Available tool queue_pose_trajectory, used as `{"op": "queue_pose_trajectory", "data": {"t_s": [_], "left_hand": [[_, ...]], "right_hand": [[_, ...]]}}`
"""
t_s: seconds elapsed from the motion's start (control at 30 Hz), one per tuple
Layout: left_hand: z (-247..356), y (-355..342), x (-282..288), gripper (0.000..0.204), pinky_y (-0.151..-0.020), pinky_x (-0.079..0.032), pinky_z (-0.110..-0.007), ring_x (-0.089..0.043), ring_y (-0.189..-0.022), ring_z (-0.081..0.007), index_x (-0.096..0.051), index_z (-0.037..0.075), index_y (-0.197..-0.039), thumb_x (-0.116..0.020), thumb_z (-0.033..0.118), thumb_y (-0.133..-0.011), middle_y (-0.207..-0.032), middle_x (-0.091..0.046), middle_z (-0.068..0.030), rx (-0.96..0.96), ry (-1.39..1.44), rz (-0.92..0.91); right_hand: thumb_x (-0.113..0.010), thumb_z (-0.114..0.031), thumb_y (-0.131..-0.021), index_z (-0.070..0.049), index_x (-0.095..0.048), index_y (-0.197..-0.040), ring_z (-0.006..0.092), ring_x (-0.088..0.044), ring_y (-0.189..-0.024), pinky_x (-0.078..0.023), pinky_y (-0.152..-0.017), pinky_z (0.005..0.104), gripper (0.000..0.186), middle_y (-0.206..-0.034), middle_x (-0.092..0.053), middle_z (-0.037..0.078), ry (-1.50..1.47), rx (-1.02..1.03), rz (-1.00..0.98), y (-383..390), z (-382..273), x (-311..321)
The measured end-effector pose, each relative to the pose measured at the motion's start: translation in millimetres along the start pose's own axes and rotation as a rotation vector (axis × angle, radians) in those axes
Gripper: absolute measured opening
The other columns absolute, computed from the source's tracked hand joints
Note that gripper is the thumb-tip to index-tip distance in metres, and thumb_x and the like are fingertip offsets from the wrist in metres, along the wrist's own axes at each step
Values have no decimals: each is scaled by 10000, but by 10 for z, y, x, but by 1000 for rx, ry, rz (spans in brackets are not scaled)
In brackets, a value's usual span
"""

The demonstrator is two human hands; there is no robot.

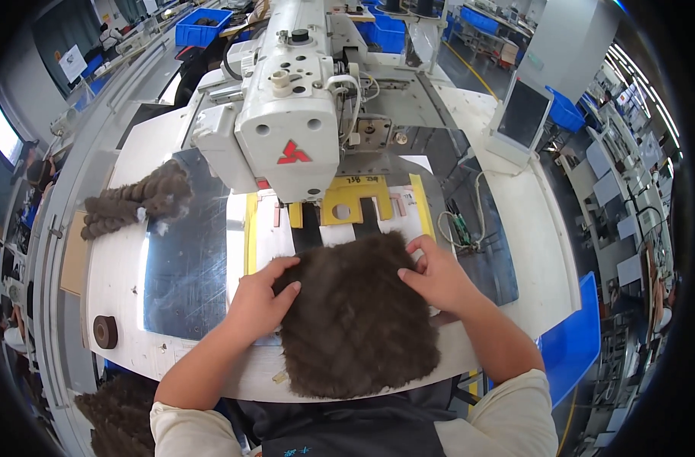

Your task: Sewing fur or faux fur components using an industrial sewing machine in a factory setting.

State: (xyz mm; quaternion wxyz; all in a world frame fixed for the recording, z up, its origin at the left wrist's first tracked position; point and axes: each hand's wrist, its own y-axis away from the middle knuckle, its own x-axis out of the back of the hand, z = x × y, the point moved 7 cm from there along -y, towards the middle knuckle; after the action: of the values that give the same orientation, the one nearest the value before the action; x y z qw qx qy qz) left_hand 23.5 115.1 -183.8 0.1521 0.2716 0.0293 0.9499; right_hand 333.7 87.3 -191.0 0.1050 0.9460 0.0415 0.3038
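A brown furry square piece (359, 327) lies across the front of the work surface in the middle of the view. My left hand (263, 301) grips its upper left edge, thumb on top. My right hand (431, 278) holds its upper right edge the same way. Just beyond the piece are a white template with yellow borders (250, 236) and a yellow plate with a round hole (360, 190), with two dark strips (309, 234) running under the fur. The white head of a sewing machine (282, 122) stands over them.
Bundled fur pieces (138, 202) and a brown roll (106, 331) lie at the left. Scissors or tools (458, 225) and a screen (520, 114) are at the right. A blue bin (572, 335) sits beside the table, more fur (115, 415) below left. Co-workers (35, 167) are at far left.
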Motion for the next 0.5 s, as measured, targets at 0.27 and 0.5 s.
{"op": "queue_pose_trajectory", "data": {"t_s": [0.27,0.5], "left_hand": [[160,-210,-105,556,-772,-574,-527,-702,-795,-436,-567,221,-1489,-500,134,-944,-866,-723,-233,-69,-618,-140],[102,-460,-55,442,-731,-560,-533,-695,-761,-437,-655,142,-1376,-535,115,-951,-841,-720,-233,-208,-594,130]], "right_hand": [[-642,-215,-951,-68,-602,-1301,440,-688,-870,-532,-794,512,381,-892,-727,209,323,21,-21,126,-259,-79],[-641,-180,-930,-25,-646,-1287,435,-692,-871,-541,-816,509,389,-888,-724,234,263,98,72,-97,-253,-50]]}}
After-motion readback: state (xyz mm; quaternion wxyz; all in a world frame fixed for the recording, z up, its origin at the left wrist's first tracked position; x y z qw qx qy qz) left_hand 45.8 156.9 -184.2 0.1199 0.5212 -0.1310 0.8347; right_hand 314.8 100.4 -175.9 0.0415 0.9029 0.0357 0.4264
